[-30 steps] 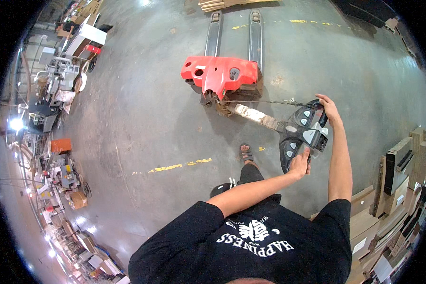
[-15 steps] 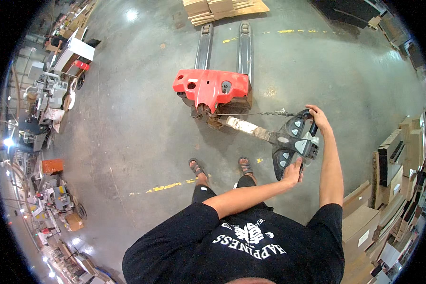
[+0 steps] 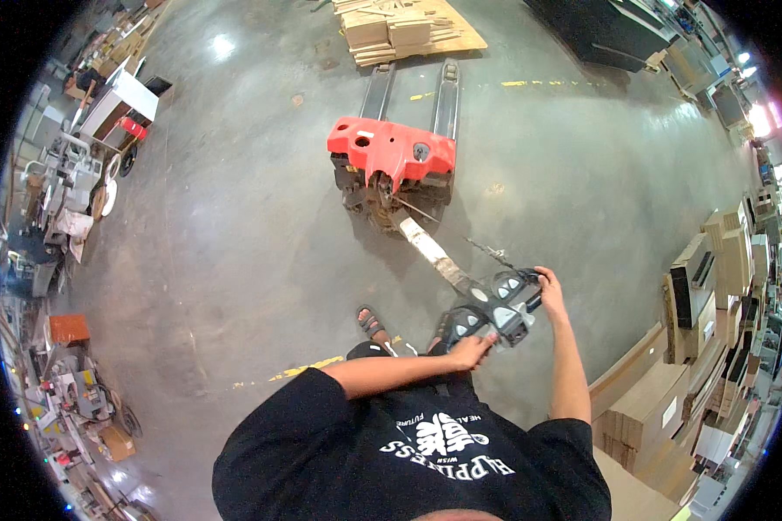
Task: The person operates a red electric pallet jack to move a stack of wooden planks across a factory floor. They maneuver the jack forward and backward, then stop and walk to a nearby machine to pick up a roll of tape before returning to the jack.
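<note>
A red electric pallet jack (image 3: 393,149) stands ahead of me, its two dark forks (image 3: 446,100) pointing away toward a stack of wooden boards. From its base a worn whitish tiller arm (image 3: 433,252) slants down to the right and ends in a black control handle (image 3: 481,304) with grey buttons. My left hand (image 3: 473,350) is closed round the near grip of that handle. At the far grip my right hand (image 3: 549,291) is wrapped round the black loop. A thin cable (image 3: 478,247) runs from the base to the handle.
Stacked boards (image 3: 400,31) lie on a wooden panel beyond the fork tips. Cardboard boxes (image 3: 647,408) and flat panels line the right side. Machines and clutter (image 3: 78,182) fill the left edge. A large black block (image 3: 599,33) sits at far right.
The handle has swung toward me and leftward, with both hands still on it. The pallet jack's body has turned slightly, and its fork tips appear closer to the boards.
</note>
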The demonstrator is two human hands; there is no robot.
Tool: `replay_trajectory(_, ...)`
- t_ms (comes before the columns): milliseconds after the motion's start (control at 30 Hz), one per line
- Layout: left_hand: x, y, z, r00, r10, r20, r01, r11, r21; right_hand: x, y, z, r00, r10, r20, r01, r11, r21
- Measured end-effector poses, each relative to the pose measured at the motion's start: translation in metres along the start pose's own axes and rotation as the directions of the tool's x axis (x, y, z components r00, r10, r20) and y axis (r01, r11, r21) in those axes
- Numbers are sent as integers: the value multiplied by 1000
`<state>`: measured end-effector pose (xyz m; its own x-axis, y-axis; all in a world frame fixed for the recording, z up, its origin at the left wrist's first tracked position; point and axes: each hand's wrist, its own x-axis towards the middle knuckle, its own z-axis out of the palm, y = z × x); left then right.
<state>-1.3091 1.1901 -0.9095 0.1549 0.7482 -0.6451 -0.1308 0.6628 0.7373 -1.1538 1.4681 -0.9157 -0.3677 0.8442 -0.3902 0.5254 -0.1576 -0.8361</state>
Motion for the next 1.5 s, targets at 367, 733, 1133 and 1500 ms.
replay_trajectory(367,-185,-83,-346,664,528,-529,86,649,756,-95,-147,252,648,-565,511,761,512,-399)
replay_trajectory(733,-204,-77,-495,200,713,-672,-6,687,727,-106,-202,402,637,-449,626,764,476,-436)
replay_trajectory(1133,-166,1,-561,453,678,-579,-181,706,685,-115,-180,444,688,-502,524,716,588,-377)
replay_trajectory(1500,-162,68,-671,763,456,-458,-127,801,585,-127,-238,559,840,-350,416,509,773,-378)
